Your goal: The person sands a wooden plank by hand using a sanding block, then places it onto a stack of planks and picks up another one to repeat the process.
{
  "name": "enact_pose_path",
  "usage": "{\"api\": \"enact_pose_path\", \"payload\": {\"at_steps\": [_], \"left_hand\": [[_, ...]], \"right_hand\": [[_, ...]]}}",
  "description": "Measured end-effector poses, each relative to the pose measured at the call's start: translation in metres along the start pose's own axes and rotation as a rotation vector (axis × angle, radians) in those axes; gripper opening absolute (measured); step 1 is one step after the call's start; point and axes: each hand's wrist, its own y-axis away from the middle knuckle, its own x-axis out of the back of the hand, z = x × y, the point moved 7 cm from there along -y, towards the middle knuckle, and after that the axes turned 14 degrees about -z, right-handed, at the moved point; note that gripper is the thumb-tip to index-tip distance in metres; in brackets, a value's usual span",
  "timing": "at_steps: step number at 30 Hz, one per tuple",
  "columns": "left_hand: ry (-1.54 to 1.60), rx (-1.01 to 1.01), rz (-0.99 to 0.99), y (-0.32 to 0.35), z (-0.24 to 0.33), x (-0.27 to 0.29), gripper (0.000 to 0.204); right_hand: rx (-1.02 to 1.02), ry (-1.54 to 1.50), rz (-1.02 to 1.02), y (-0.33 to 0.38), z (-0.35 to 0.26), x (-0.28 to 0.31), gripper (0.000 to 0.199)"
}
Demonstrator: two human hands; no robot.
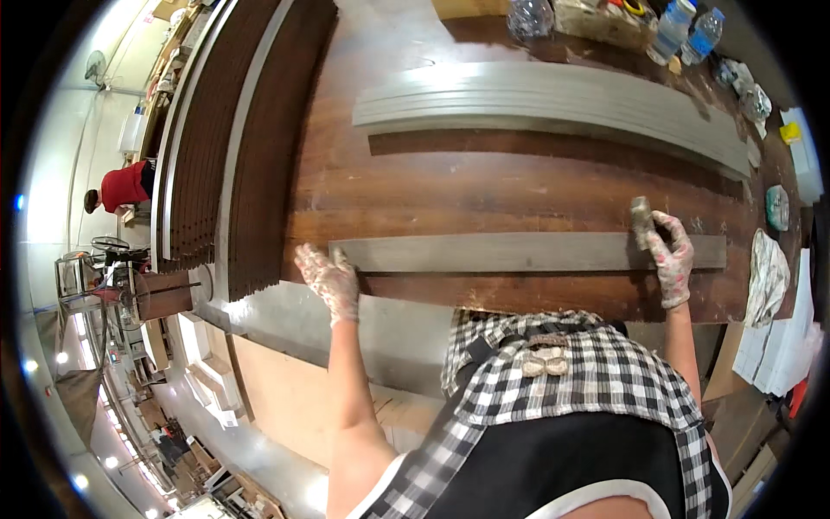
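Note:
A long, narrow grey-brown wooden board [493,253] lies flat across the near part of the brown table. At its left end is my left hand [328,281] in a patterned glove, its fingers stretched out and its thumb side touching the board's end. Toward the right end, my gloved right hand [673,259] grips a small, worn grey-brown block [641,223] between thumb and fingers. The block is tilted up over the board's far edge; whether it touches the wood I cannot tell.
Farther back lies a row of grey boards [536,99] side by side. Tall stacks of dark brown boards [268,164] stand at the left. Water bottles [672,33] and a box of tools [605,22] sit at the back right; a white cloth [768,275] hangs at the right edge. A person in red [124,186] is far left.

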Motion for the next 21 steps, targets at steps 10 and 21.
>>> {"api": "enact_pose_path", "payload": {"at_steps": [10, 21], "left_hand": [[0.501, -1.08, -0.508, 0.077, 0.295, 0.085, 0.074], [0.44, -0.941, -0.047, -0.004, 0.181, 0.204, 0.066]], "right_hand": [[0.314, 0.4, -0.246, -0.031, -0.075, -0.052, 0.034], [0.496, -0.654, 0.034, -0.019, -0.123, 0.029, 0.087]]}}
